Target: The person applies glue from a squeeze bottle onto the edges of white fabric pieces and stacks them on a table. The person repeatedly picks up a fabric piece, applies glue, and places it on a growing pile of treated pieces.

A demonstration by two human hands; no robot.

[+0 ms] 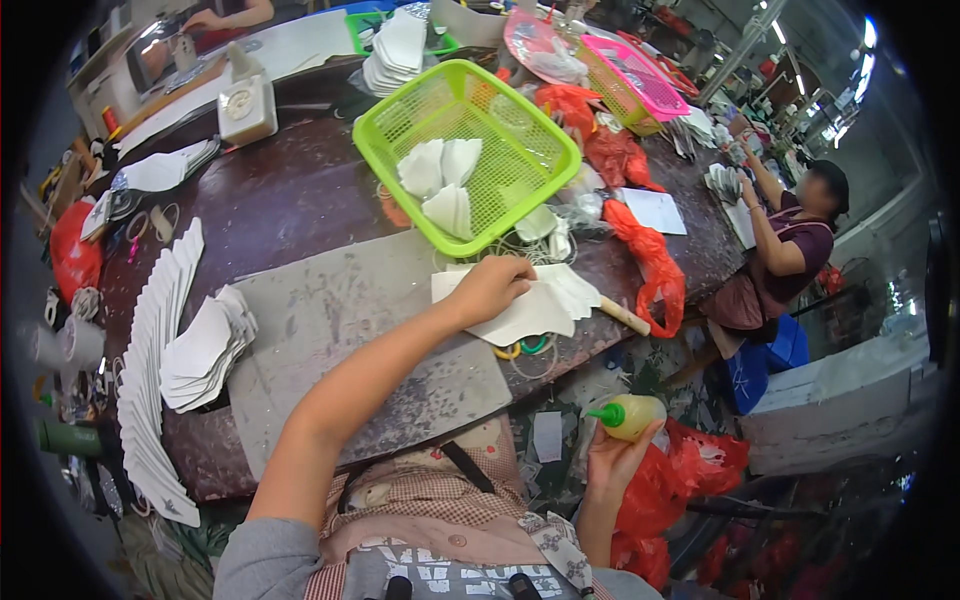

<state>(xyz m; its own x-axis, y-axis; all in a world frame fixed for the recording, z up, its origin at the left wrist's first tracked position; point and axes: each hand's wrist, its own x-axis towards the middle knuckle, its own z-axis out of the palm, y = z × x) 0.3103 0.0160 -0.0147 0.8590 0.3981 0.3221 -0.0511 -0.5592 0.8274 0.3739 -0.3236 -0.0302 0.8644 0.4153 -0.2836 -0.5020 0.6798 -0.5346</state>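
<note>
My left hand (494, 288) reaches across to the white cut pieces (525, 315), which lie overlapping at the board's right edge. Its fingers are curled and pressed together on the top piece; the fingertips are partly hidden. In my right hand (612, 462), off the table's near edge, is a squeeze bottle (637, 416) of pale yellow liquid with a green nozzle. The bottle is tilted, its nozzle pointing left. Under the left forearm lies a flat grey board (340, 310). Just beyond the left hand stands a green mesh basket (455, 100) with several folded white pieces inside.
White pieces fan out in a long row (150, 400) at the left, beside a smaller stack (208, 350). A wooden stick (625, 316) and red plastic bags (645, 250) lie to the right. A pink basket (635, 75) stands behind. A co-worker (790, 240) is at the far right.
</note>
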